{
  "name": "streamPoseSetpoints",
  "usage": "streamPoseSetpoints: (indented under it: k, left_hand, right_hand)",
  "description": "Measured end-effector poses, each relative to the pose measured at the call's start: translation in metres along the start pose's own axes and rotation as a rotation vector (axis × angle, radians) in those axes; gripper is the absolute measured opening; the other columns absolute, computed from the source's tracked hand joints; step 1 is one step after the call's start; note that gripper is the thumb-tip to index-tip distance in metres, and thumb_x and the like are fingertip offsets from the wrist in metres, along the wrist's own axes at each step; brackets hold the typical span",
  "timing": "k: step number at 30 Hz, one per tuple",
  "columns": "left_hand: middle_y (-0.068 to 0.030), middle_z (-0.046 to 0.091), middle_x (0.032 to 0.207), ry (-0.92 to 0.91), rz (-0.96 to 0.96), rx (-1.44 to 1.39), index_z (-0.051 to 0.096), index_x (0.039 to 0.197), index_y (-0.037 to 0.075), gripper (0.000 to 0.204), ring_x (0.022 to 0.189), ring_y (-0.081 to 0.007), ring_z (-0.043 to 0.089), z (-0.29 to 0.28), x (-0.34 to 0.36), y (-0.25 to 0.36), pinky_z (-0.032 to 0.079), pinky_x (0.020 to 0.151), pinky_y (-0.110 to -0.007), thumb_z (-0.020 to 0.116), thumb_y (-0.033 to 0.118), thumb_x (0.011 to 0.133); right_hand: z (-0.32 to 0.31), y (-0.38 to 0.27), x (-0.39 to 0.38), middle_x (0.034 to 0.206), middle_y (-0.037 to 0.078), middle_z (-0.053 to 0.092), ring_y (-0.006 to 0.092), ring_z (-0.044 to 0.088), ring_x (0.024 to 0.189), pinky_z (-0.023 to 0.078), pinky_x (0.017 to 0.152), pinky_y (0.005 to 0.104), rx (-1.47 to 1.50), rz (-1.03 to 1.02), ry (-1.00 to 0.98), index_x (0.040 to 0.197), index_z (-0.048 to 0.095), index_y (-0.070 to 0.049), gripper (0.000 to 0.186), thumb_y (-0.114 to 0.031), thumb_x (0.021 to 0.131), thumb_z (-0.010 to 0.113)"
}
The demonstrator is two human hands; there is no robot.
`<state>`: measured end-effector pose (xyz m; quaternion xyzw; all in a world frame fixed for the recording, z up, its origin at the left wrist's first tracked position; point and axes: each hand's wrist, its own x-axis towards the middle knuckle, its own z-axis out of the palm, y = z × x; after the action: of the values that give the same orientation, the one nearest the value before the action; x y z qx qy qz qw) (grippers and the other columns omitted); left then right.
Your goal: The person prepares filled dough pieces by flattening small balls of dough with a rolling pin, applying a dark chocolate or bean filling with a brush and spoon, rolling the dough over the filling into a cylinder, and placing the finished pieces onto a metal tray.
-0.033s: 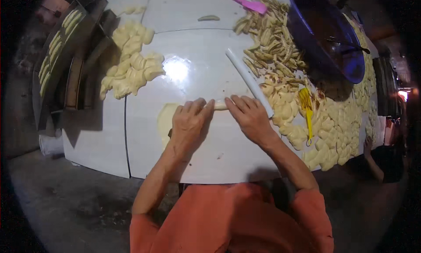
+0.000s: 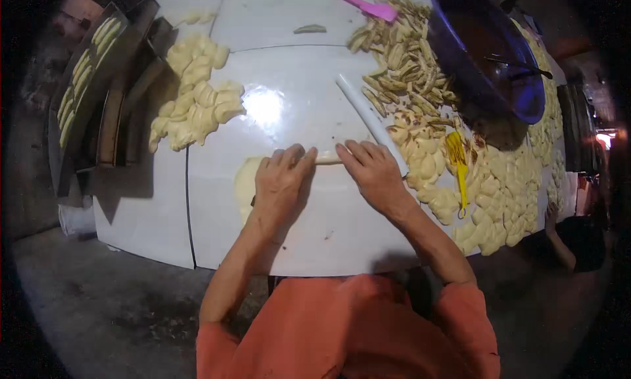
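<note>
A pale dough roll (image 2: 327, 157) lies across the white table between my two hands. My left hand (image 2: 282, 177) presses its fingers on the roll's left end, and my right hand (image 2: 373, 173) does the same at the right end. Both hands have bent fingers closed over the dough, hiding its ends. Beneath and beside my left hand spreads a flat sheet of dough (image 2: 246, 182), with a small dark piece at its edge. Close to my right hand, a white rolling pin (image 2: 368, 119) rests at a slant.
Dough pieces (image 2: 194, 106) lie at left and more (image 2: 499, 201) at right. Peeled banana pieces (image 2: 407, 64) are heaped beside a blue basin (image 2: 460, 57). A yellow brush (image 2: 460, 172) and pink brush (image 2: 371, 8) lie there. Trays (image 2: 89, 77) stand left; another person's hand (image 2: 551, 215) reaches in at right.
My hands have moved slightly apart, and a longer stretch of the dough roll shows between them.
</note>
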<state>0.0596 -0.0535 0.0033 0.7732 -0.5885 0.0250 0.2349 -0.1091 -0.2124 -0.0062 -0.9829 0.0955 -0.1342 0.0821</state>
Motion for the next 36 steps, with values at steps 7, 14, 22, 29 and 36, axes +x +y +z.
streamPoseSetpoints:
  k: [7,14,22,29,36]
  left_hand:
    - [-0.0099,0.070,0.100,0.000,-0.054,-0.170,0.073,0.113,0.009,0.030,0.087,-0.0292,0.067,-0.004,0.006,0.005,0.055,0.075,-0.043,0.078,0.011,0.083]
    - [-0.0085,0.073,0.098,-0.149,0.049,-0.159,0.076,0.108,0.011,0.028,0.082,-0.0290,0.070,-0.019,0.001,0.002,0.055,0.071,-0.041,0.076,0.009,0.080]
    - [-0.0084,0.074,0.100,-0.209,-0.018,-0.329,0.074,0.116,0.012,0.035,0.079,-0.0291,0.071,-0.017,-0.042,0.051,0.056,0.066,-0.041,0.076,0.005,0.082]
    - [-0.0136,0.073,0.113,-0.176,-0.244,-0.480,0.069,0.125,0.013,0.046,0.092,-0.0329,0.072,-0.035,-0.046,0.035,0.056,0.073,-0.042,0.080,0.004,0.082]
    - [-0.0092,0.073,0.115,-0.182,-0.076,-0.221,0.072,0.119,0.015,0.041,0.091,-0.0309,0.071,-0.047,-0.051,0.040,0.054,0.076,-0.040,0.084,0.008,0.080]
  right_hand:
    - [0.009,0.003,-0.006,0.115,0.015,0.068,0.0329,0.064,0.108,0.051,0.092,0.0422,0.203,-0.005,0.111,0.125,0.064,0.000,0.039,-0.006,0.087,0.066]
    - [-0.022,-0.002,-0.012,0.097,0.014,0.065,0.0336,0.064,0.092,0.051,0.082,0.0450,0.396,0.003,-0.006,0.109,0.066,-0.003,0.030,-0.010,0.082,0.074]
    - [-0.051,0.001,-0.070,0.109,0.011,0.068,0.0294,0.067,0.103,0.052,0.089,0.0405,0.361,0.076,-0.089,0.117,0.069,-0.006,0.034,-0.015,0.085,0.076]
    - [-0.056,0.121,-0.013,0.101,0.018,0.072,0.0392,0.070,0.092,0.055,0.076,0.0478,0.110,0.716,0.325,0.109,0.071,-0.004,0.027,-0.027,0.094,0.071]
    - [-0.037,0.177,0.039,0.107,0.021,0.073,0.0417,0.069,0.100,0.054,0.086,0.0516,0.131,0.813,0.197,0.120,0.069,-0.004,0.037,-0.025,0.090,0.069]
